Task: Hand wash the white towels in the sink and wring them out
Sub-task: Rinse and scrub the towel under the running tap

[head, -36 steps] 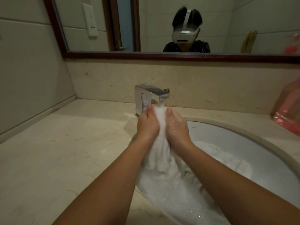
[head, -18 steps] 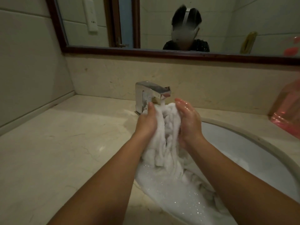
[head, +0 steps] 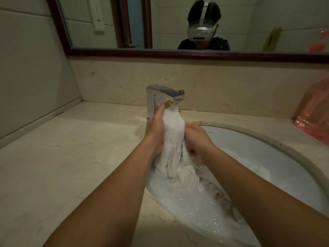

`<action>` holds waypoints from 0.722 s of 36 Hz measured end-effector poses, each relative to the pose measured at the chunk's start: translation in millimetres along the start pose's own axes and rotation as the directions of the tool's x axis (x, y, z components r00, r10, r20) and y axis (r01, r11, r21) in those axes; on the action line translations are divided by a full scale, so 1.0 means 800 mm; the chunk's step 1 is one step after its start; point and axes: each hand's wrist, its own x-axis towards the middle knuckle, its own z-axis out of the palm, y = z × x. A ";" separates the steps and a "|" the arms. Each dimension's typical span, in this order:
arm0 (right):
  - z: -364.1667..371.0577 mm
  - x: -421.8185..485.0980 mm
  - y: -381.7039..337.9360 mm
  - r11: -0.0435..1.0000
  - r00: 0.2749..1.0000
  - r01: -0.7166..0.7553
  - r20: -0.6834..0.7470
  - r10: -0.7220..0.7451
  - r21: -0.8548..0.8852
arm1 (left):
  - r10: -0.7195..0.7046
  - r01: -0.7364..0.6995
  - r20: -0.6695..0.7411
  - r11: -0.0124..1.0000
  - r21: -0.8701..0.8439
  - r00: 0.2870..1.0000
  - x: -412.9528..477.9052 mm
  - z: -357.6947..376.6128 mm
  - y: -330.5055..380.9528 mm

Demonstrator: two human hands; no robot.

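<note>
The white towel (head: 173, 127) is wet and bunched into an upright, creased column at the centre of the frame. Its top sits just under the spout of the tap (head: 160, 93). The left hand (head: 154, 129) and right hand (head: 197, 139) grip it from either side. Its lower folds trail into the sink (head: 263, 152), a white oval basin at lower right, where more white cloth lies in glittering suds (head: 179, 202).

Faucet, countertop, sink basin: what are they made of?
Faucet: polished metal, probably chrome-plated; mirror-like highlights. Countertop: beige polished stone, marble-like or an imitation; thin dark veins, soft sheen. Sink basin: glossy white, likely glazed ceramic; smooth, even reflections.
</note>
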 end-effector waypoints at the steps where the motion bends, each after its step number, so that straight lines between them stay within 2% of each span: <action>1: 0.000 -0.001 -0.001 0.999 1.000 0.002 -0.018 -0.001 0.045 | -0.001 0.001 0.009 1.000 -0.003 1.000 0.001 -0.001 -0.001; 4: -0.005 -0.006 -0.014 0.979 0.999 0.021 -0.035 -0.014 0.201 | 0.013 -0.013 -0.011 1.000 -0.001 1.000 0.005 -0.005 -0.003; 8: -0.011 -0.007 -0.032 0.919 0.996 0.087 -0.064 -0.067 0.384 | 0.038 -0.030 -0.123 0.997 0.068 0.992 0.006 -0.002 -0.008; 11: -0.008 -0.007 -0.033 0.889 0.992 0.121 -0.078 -0.096 0.443 | 0.055 -0.031 -0.145 0.986 0.165 0.988 0.014 -0.002 -0.016; 14: -0.008 -0.007 -0.033 0.860 0.989 0.145 -0.093 -0.113 0.489 | 0.060 -0.033 -0.138 0.981 0.192 0.989 0.004 0.000 -0.007; 21: -0.013 -0.005 -0.029 0.873 0.991 0.135 -0.081 -0.110 0.469 | -0.074 0.087 -0.137 0.992 0.091 0.988 0.017 -0.006 -0.014; 26: -0.012 0.000 -0.023 0.876 0.989 0.137 -0.111 -0.096 0.462 | -0.048 0.039 -0.109 0.995 -0.088 0.993 0.013 -0.010 -0.004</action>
